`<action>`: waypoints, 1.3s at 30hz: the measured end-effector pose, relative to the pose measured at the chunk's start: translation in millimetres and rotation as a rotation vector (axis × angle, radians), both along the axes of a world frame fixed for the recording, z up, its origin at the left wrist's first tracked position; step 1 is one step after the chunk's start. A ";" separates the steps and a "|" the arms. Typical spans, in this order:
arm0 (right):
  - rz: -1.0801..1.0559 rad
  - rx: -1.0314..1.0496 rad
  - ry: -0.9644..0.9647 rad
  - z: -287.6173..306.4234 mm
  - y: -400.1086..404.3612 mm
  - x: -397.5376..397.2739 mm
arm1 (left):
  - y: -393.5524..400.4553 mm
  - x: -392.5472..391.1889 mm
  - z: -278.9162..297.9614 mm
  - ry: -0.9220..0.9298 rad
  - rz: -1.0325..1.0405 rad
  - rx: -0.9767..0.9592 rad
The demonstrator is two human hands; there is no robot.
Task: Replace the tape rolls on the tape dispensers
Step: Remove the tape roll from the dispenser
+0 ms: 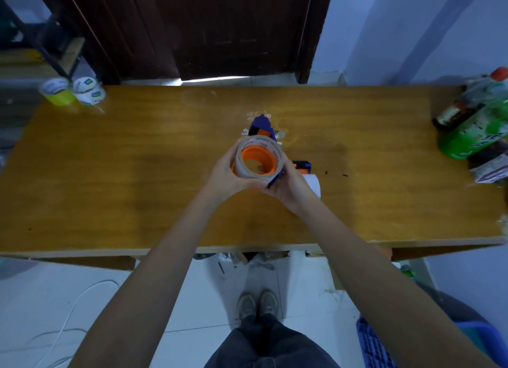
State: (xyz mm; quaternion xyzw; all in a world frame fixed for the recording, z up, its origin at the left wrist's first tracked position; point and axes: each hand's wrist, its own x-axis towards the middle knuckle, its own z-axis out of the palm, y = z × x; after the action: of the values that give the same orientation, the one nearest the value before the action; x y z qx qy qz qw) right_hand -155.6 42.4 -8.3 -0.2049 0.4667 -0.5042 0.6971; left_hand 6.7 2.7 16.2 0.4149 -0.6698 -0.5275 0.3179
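Above the middle of the wooden table [137, 175] I hold a blue and orange tape dispenser [261, 125]. A nearly used-up roll of clear tape [276, 150] with a printed cardboard core sits around its orange hub [255, 158]. My left hand [231, 175] wraps around the roll from the left. My right hand [288, 186] grips the dispenser's body from the right and below. A second blue and orange dispenser [302, 168] lies on the table behind my right hand, mostly hidden. Two fresh rolls, one yellow [56, 91] and one white [89, 90], stand at the far left corner.
Green bottles and a dark bottle [475, 120] with a carton crowd the table's right end. A white piece [312, 183] lies under my right hand. A dark door stands behind the table. A blue crate [376, 343] sits on the floor at right, a white cable at left.
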 end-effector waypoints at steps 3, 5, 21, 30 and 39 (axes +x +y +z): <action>-0.015 -0.026 -0.030 6.6 -3.6 1.5 | -2.8 -3.5 9.4 0.036 0.015 -0.018; -0.019 -0.044 -0.036 10.5 -6.3 2.6 | -3.1 -4.9 17.2 0.072 0.013 -0.040; -0.068 0.118 0.008 -6.3 8.8 16.6 | 2.0 -1.6 29.9 0.495 0.366 0.120; -0.116 0.191 -0.187 -16.1 17.6 26.9 | 35.9 -2.8 -11.3 0.613 0.577 0.522; 0.043 0.307 0.158 -21.8 20.0 28.7 | 22.8 -5.7 -12.7 0.395 0.306 0.409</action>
State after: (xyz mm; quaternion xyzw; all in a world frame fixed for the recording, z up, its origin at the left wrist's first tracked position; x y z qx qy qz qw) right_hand -126.9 62.4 -30.1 -0.1450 0.5870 -0.3946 0.6919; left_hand 1.0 25.5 3.5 0.4554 -0.4051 -0.6676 0.4276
